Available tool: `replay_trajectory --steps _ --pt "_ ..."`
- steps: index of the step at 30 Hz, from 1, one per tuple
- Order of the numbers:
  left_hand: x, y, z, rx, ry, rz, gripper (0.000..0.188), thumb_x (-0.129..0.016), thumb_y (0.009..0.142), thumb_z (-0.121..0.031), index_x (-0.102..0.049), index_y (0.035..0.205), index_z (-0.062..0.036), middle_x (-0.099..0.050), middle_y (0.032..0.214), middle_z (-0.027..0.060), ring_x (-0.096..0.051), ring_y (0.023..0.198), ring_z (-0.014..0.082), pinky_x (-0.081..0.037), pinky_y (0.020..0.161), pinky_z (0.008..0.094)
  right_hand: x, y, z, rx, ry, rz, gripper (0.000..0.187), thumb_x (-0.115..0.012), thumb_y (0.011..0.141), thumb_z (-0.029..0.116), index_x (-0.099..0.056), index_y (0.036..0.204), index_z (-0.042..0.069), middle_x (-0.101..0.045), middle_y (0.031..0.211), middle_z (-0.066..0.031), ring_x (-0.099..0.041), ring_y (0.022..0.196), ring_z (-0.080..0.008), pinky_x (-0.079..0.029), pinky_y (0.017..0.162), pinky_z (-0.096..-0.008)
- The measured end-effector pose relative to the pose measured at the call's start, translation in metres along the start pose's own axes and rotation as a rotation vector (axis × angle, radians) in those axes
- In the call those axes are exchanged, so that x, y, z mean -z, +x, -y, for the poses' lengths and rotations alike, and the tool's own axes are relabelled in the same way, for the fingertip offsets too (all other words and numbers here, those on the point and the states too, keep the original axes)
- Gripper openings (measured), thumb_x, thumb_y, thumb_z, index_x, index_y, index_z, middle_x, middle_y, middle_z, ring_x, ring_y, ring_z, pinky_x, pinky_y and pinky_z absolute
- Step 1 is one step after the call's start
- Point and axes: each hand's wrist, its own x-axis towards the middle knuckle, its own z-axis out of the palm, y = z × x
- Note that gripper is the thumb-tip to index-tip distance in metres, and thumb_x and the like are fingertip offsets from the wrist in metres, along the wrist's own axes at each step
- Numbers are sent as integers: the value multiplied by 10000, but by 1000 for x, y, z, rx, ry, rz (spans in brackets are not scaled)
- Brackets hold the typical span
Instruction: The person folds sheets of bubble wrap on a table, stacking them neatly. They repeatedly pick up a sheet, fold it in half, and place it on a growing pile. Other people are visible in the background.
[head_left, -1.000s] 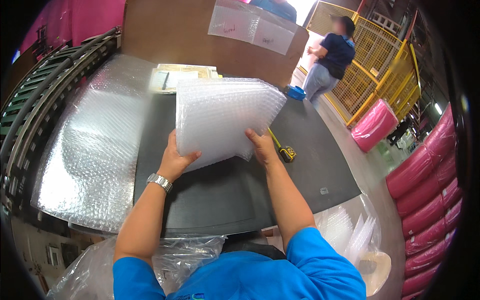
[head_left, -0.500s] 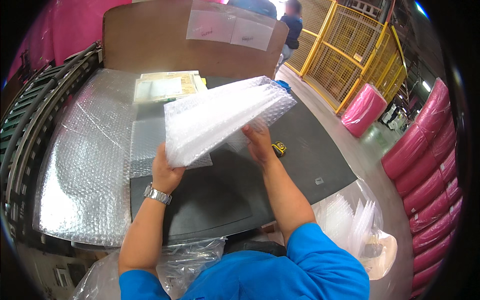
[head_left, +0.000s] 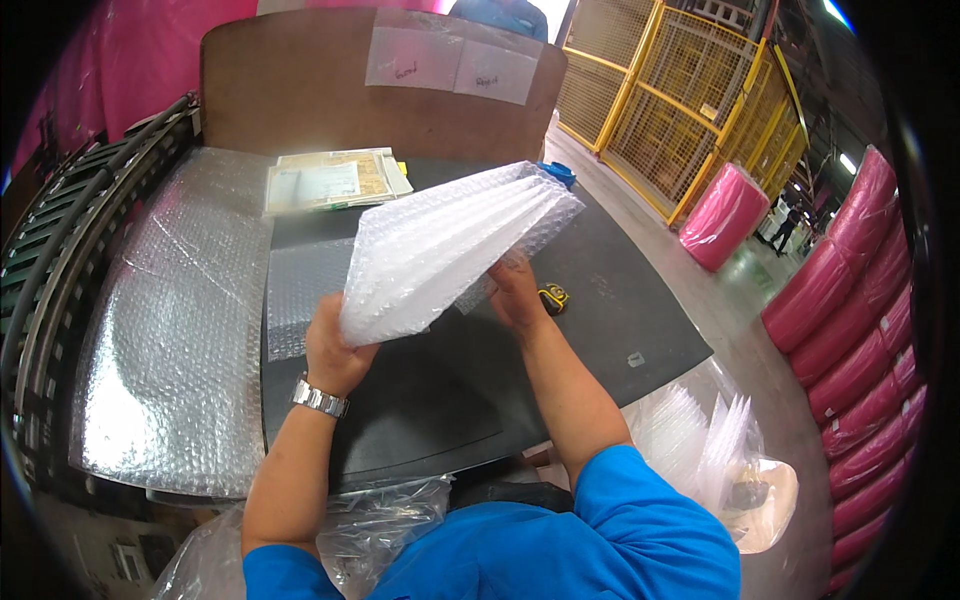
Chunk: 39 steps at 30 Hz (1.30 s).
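Observation:
A stack of bubble wrap bags (head_left: 440, 250) is held up over the dark table mat, tilted with its right end higher. My left hand (head_left: 335, 345) grips its lower left corner, thumb on top. My right hand (head_left: 515, 290) holds the stack from beneath its right side; part of those fingers is hidden behind the sheets. The layers fan apart slightly along the lower right edge. Below the stack, more bubble wrap (head_left: 295, 300) lies flat on the mat. A black and yellow tape measure (head_left: 553, 298) rests just right of my right hand.
A big bubble wrap sheet (head_left: 170, 320) covers the table's left side, beside a roller conveyor (head_left: 60, 220). Papers (head_left: 335, 180) and a blue roll (head_left: 557, 173) sit toward the back board (head_left: 300, 80). Bagged bubble wrap pieces (head_left: 700, 435) stand at right, before pink wrapped rolls (head_left: 840, 310).
The stack has tilted and its left end has shifted a little right and down, with the layers fanning more. Both hands keep their hold. The person in the background has gone from sight.

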Motion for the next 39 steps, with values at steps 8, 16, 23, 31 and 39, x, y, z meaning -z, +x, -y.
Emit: replay_trajectory --steps 8,16,23,31,39 --pt "-2 1 -10 -50 37 13 482 -700 556 -51 -498 993 -56 -535 829 119 -541 734 319 -447 631 361 12 1 -14 -89 120 -14 556 -654 764 210 -386 1214 25 -469 1162 -86 -432 1083 -206 -324 939 -349" --pt "-3 13 -4 443 -587 -315 451 -656 747 -171 -446 1102 12 -538 1039 139 -547 917 266 -452 766 352 13 -2 -18 -158 -103 -157 609 -488 826 480 -315 1265 96 -409 1191 -75 -342 1143 -181 -250 959 -378" --pt "26 14 41 899 -1346 -515 535 -478 870 -314 -311 1241 33 -404 1238 166 -427 1113 286 -378 928 418 18 -43 -39 -436 -250 -27 611 -481 818 506 -337 1250 98 -507 1078 -57 -460 1022 -159 -351 867 -302" --pt "27 21 20 993 -1232 -544 534 -374 897 -392 -305 1265 -12 -374 1279 151 -389 1156 285 -337 971 413 8 -52 -45 -393 -390 28 478 -523 838 394 -449 1154 44 -545 1015 -68 -495 974 -148 -355 896 -284" --pt "21 14 27 980 -1185 -491 558 -368 893 -419 -291 1271 -15 -369 1282 147 -380 1162 286 -340 966 422 9 -54 -44 -397 -342 44 465 -538 838 359 -452 1155 30 -526 1063 -78 -473 1033 -155 -341 925 -286"
